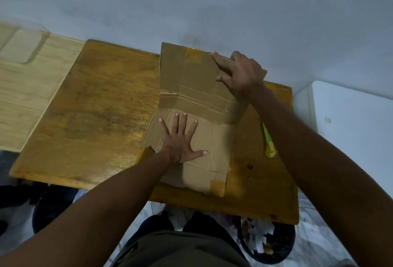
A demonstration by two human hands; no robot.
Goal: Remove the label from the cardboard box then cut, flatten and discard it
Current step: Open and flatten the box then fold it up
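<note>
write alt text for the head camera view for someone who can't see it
A person flattens a cut-open cardboard box on a wooden table: the left hand presses it flat, palm down, while the right hand grips its raised far panel. A yellow-green cutter lies to the right.

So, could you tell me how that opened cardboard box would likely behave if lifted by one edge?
The cardboard box would probably fold at its creases, since one panel already stands up. It looks light. The left hand pressing it flat suggests springback.

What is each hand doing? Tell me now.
Left hand: open, pressed flat on the cardboard box.
Right hand: gripping the box's raised far panel.
</note>
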